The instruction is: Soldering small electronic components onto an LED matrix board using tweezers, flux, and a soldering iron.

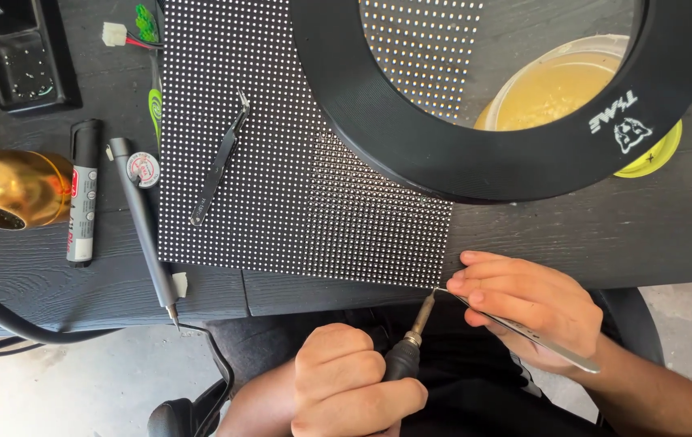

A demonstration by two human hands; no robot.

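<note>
A black LED matrix panel point(281, 162) covered in small white dots lies on the dark wooden table point(605, 235). My left hand point(350, 388) grips a soldering iron point(411, 344) whose tip points up at the panel's near right corner. My right hand point(524, 303) holds silver tweezers point(524, 330), their tips also at that corner, beside the iron's tip. A large black ring magnifier point(443, 154) hangs over the panel's upper right part.
Black tweezers point(220, 158) lie on the panel. Left of it lie a thin grey pen-like tool point(144, 218), a black-and-grey marker point(83, 190), a brass object point(10, 190) and a black tray point(18, 57). A tub of yellow liquid point(556, 89) stands behind the ring.
</note>
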